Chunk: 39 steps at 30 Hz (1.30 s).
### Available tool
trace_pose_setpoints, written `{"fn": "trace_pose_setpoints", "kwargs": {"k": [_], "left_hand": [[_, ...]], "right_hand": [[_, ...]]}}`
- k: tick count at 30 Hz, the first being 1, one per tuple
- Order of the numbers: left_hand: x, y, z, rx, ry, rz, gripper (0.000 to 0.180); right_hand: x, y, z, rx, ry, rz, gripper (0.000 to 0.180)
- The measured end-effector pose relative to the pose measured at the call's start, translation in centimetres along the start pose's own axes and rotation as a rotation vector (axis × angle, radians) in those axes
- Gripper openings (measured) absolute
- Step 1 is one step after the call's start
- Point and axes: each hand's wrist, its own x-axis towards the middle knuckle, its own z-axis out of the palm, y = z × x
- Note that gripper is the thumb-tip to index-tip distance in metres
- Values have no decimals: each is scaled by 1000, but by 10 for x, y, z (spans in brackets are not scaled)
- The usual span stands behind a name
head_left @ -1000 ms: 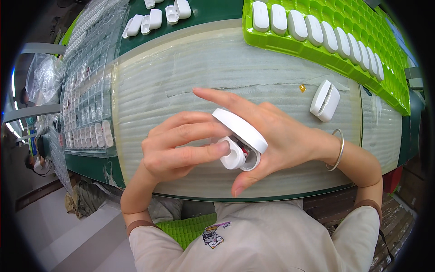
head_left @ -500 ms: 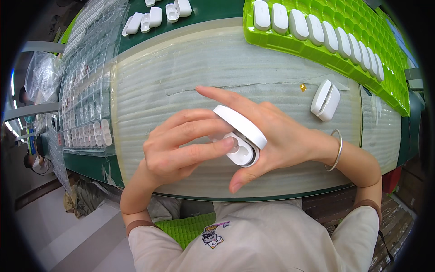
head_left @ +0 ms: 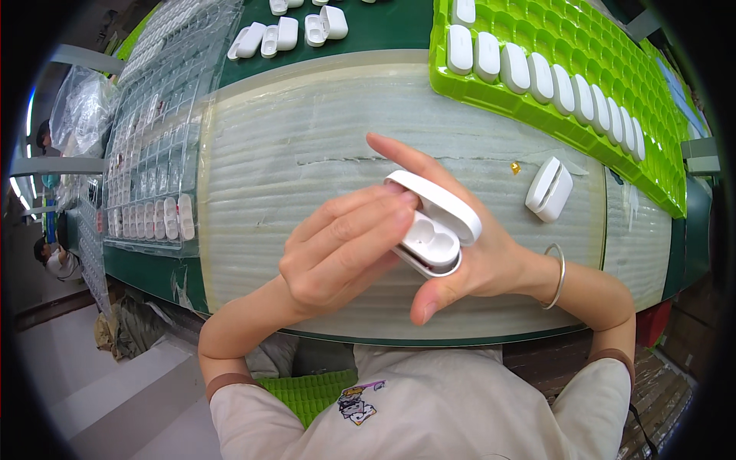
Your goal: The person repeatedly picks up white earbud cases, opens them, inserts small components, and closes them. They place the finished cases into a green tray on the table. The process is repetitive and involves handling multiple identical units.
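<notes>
A white earbud charging case, its lid tipped up, lies across my right hand. The right thumb stretches along the near side while the palm backs the lid; the index finger points away past it. My left hand has its fingers bunched together on the left end of the case, at the inner tray with the rounded earbud hollows. Those fingertips cover that end of the tray, so whether they pinch anything small there is hidden. On the mat to the right lies another white case, slightly ajar.
A bright green tray at the back right holds a row of white cases. Clear plastic trays with small white parts stand at the left. Several open cases sit at the far edge. A small amber piece lies on the mat.
Both hands and the case have shifted slightly right. The lid is tipped further back, showing more of the tray. My left fingers have drawn together and moved to the tray's far-left end.
</notes>
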Motion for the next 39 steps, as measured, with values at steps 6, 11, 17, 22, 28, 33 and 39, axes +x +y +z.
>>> {"fn": "trace_pose_setpoints", "kwargs": {"k": [6, 11, 17, 22, 28, 33, 39], "left_hand": [[4, 3, -5, 75, -9, 47, 29], [4, 1, 0, -12, 135, -6, 34], [9, -5, -15, 25, 75, -73, 42], [3, -7, -23, 180, 118, -248, 42], [-3, -4, -16, 164, 169, -345, 35], [13, -7, -21, 382, -15, -337, 39], [1, -7, -8, 361, -128, -296, 41]], "right_hand": [[1, -2, 3, 7, 14, 13, 132], [3, -2, 7, 145, 27, 2, 130], [4, -6, 3, 139, 30, -6, 110], [24, -23, -9, -584, 344, -396, 51], [65, 0, 9, -764, 458, -659, 48], [72, 3, -5, -775, 449, -724, 46], [67, 1, 0, -1024, 424, -691, 42]]}}
